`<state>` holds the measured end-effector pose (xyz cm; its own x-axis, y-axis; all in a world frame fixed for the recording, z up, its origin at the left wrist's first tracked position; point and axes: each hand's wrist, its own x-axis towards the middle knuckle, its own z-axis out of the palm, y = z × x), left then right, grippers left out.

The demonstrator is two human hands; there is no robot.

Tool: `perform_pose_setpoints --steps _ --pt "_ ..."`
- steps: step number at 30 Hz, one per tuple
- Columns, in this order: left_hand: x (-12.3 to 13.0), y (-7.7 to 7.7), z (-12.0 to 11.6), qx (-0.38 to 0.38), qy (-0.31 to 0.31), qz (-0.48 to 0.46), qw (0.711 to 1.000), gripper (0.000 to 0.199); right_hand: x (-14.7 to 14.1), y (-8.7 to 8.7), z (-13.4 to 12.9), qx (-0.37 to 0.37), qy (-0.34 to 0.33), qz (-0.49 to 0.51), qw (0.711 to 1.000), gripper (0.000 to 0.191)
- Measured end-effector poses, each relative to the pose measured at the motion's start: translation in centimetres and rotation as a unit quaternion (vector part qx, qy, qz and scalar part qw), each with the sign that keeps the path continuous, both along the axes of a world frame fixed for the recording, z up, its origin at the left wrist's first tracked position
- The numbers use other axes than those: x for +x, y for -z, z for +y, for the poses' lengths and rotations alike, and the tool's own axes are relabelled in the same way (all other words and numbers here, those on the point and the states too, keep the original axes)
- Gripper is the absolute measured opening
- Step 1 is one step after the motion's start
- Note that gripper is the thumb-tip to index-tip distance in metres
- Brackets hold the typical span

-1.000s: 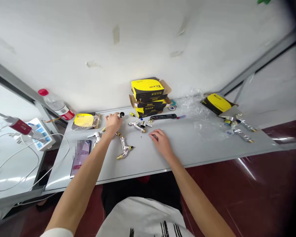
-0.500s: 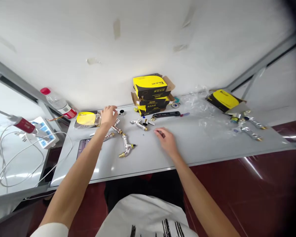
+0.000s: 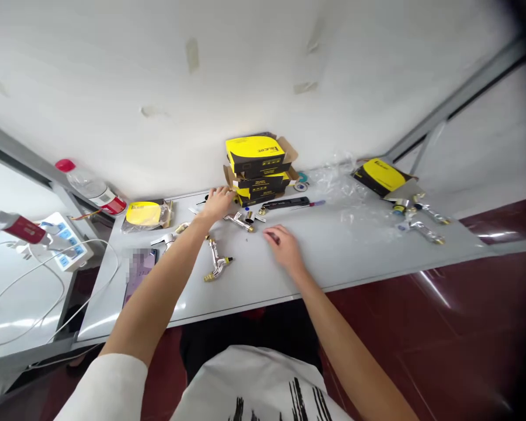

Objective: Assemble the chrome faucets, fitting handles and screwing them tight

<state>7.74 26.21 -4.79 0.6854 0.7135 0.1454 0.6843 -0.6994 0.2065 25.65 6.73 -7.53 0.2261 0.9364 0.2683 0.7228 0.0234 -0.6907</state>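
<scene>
My left hand (image 3: 218,203) reaches over the back of the table, just left of the stacked yellow and black boxes (image 3: 259,161); its fingers point away and whatever lies under them is hidden. My right hand (image 3: 284,245) rests on the table with its fingers curled together; anything in them is too small to make out. Between my hands lies a chrome faucet (image 3: 240,221) with small loose parts beside it. Nearer the front edge is another chrome faucet (image 3: 217,260) with brass ends. A third faucet (image 3: 164,240) is partly covered by my left forearm.
A black tool (image 3: 287,203) and a screwdriver (image 3: 318,203) lie right of the boxes. Clear plastic wrap (image 3: 344,184), a box (image 3: 383,176) and wrapped faucets (image 3: 427,231) are at the right. Leftward are a wrapped box (image 3: 144,215), phone (image 3: 139,272), bottle (image 3: 92,187) and power strip (image 3: 65,242).
My left hand has moved right, from beside the wrapped box to the stacked boxes. My right hand keeps its place on the table. The whole view has shifted a little.
</scene>
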Motion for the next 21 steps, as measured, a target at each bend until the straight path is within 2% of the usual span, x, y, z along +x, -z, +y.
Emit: perform_pose_setpoints --steps 4,8,11,13,15,17,19,21 --pt "-0.4 -0.2 -0.2 0.001 0.015 0.026 1.0 0.036 0.0 0.1 0.1 -0.01 -0.003 -0.017 1.0 0.024" --pt "-1.0 -0.1 -0.6 0.006 0.005 0.038 0.999 0.032 -0.1 0.1 0.0 -0.009 -0.006 -0.015 1.0 0.024" --pt "-1.8 -0.5 -1.2 0.015 -0.017 0.018 1.0 0.03 -0.2 0.0 0.0 -0.005 -0.004 0.003 1.0 0.023" --pt "-2.7 -1.0 -2.1 0.019 -0.053 -0.024 0.998 0.03 -0.1 -0.1 0.0 0.001 0.002 0.017 1.0 0.023" --pt "-4.0 -1.6 -4.0 0.011 -0.101 -0.099 0.99 0.03 0.0 -0.2 -0.1 0.01 0.013 0.03 0.999 0.025" --pt "-5.6 -2.1 -6.9 -0.008 -0.135 -0.202 0.97 0.029 0.0 -0.5 -0.3 0.025 0.031 0.045 0.998 0.029" --pt "-7.2 -2.0 -10.7 -0.056 -0.124 -0.285 0.949 0.027 -0.3 -1.1 -0.6 0.042 0.05 0.06 0.996 0.031" --pt "-8.5 -1.5 -14.5 -0.1 -0.11 -0.353 0.924 0.027 -1.3 -2.0 -1.3 0.045 0.034 0.081 0.995 0.032"
